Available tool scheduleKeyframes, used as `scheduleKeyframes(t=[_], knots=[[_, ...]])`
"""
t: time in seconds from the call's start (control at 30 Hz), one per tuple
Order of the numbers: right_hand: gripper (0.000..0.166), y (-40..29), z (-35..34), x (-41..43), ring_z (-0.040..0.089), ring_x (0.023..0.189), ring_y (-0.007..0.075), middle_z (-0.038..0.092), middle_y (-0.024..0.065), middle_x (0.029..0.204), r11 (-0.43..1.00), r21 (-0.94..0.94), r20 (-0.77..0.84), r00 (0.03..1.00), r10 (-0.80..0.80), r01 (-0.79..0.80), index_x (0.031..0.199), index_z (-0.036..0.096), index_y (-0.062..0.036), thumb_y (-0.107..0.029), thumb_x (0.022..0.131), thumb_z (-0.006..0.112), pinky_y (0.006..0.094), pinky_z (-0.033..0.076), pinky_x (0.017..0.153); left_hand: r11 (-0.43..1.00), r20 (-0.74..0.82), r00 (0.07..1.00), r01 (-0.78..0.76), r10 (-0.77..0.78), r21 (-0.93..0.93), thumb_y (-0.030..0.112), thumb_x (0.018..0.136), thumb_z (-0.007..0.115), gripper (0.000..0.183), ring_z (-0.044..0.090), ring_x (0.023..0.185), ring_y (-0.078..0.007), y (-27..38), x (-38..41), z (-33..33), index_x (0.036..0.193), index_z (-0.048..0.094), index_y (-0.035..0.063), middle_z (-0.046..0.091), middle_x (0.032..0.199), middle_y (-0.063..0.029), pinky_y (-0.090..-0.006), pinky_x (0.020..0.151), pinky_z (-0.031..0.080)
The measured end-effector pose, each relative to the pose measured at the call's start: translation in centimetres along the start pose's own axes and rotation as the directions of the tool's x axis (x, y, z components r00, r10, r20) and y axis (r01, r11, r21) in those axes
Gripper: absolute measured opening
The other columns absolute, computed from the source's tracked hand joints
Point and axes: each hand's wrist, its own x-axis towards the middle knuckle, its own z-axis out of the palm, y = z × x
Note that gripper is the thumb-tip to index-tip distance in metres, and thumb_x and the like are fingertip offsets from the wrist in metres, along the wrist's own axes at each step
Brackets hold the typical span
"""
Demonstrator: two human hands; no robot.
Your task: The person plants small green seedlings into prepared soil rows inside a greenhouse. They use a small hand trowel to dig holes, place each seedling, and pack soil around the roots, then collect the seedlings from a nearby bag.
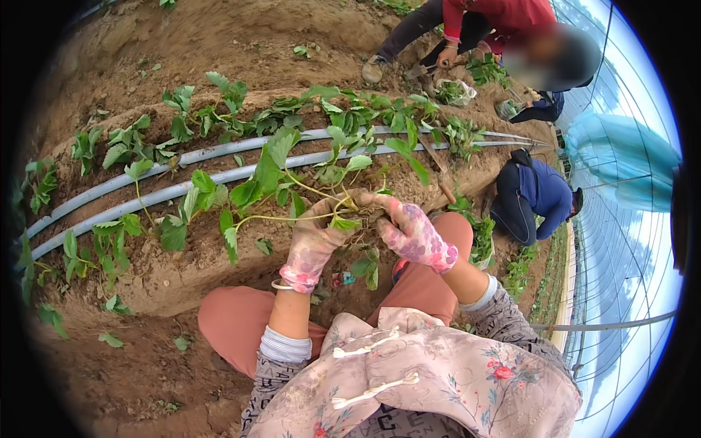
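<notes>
My left hand, in a soiled pink patterned glove, is closed around the stems of a strawberry plant near its crown. Its leaves spread to the upper left, and a yellowish-green leaf lies by the fingers. My right hand, in a pink and purple floral glove, has its thumb and fingers on the plant's roots. Both hands are close together above the near side of the soil bed, in front of my knees. Some of the roots are hidden by the fingers.
Two grey drip pipes run along the bed between strawberry plants. A wooden-handled tool lies on the soil. A co-worker in red bends over the bed beside a bag of plants; another in blue crouches at right.
</notes>
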Motion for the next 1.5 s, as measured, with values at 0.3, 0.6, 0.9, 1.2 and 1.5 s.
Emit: scheduleKeyframes(t=[0.3, 0.6, 0.9, 1.2, 1.5], knots=[[0.05, 10.7, -7.2, -4.3, 0.051, 0.105, 0.0161, 0.048, 0.0087, 0.119, 0.748, 0.647, 0.136, 0.988, 0.079, -0.149, 0.12, 0.041, 0.0014, -0.014, 0.079, 0.066, 0.0296, 0.041, 0.09, 0.588, -0.284, 0.858, -0.027, 0.429, 0.808, -0.003, 0.076, 0.061, 0.031, 0.054, 0.079, -0.0096, -9.0, 6.6, 7.1, 0.105, 0.054, -0.0069, 0.058, 0.097, -0.0071, -0.0188, 0.068, 0.044], [0.036, 20.7, -15.2, -5.3, 0.039, 0.066, 0.0025, 0.047, -0.0018, 0.086, 0.65, 0.754, 0.028, 0.994, 0.11, -0.093, 0.111, 0.049, 0.0006, -0.005, 0.075, 0.05, 0.0167, 0.033, 0.059, 0.42, -0.278, 0.812, 0.045, 0.513, 0.906, -0.006, 0.077, 0.058, 0.034, 0.055, 0.089, -0.0136, -17.8, 16.3, 4.7, 0.11, 0.049, -0.004, 0.055, 0.105, -0.0082, -0.0242, 0.077, 0.046], [0.036, 30.1, -16.6, -6.4, 0.053, 0.094, 0.0117, 0.055, 0.0056, 0.103, 0.376, 0.921, 0.129, 0.991, -0.04, -0.105, 0.113, 0.048, 0.001, -0.008, 0.08, 0.062, 0.0247, 0.043, 0.084, 0.002, -0.235, 0.603, 0.36, 0.763, 0.933, 0.007, 0.08, 0.06, 0.018, 0.054, 0.076, -0.0088, -23.5, 20.5, 3.1, 0.094, 0.06, -0.0042, 0.059, 0.091, -0.004, -0.0225, 0.071, 0.044], [0.043, 32.2, -19.3, -7.2, 0.049, 0.104, 0.0148, 0.052, 0.0078, 0.111, 0.342, 0.938, 0.043, 0.964, -0.263, 0.051, 0.114, 0.049, -0.0001, -0.002, 0.072, 0.06, 0.0278, 0.037, 0.094, 0.272, -0.469, 0.611, 0.391, 0.638, 0.879, 0.003, 0.077, 0.064, 0.035, 0.056, 0.088, -0.0112, -26.5, 22.2, 3.5, 0.11, 0.056, -0.0019, 0.061, 0.101, -0.0066, -0.0236, 0.08, 0.045], [0.036, 40.9, -20.5, -9.0, 0.052, 0.101, 0.0281, 0.055, 0.0127, 0.108, 0.977, -0.082, -0.154, 0.966, -0.207, 0.196, 0.11, 0.055, -0.0094, -0.012, 0.075, 0.063, 0.0365, 0.043, 0.083, 0.339, -0.357, 0.263, 0.11, 0.896, 0.934, 0.001, 0.078, 0.063, 0.03, 0.06, 0.079, -0.0142, -27.9, 21.3, -1.7, 0.107, 0.055, -0.0046, 0.062, 0.094, -0.0079, -0.0235, 0.074, 0.049]])
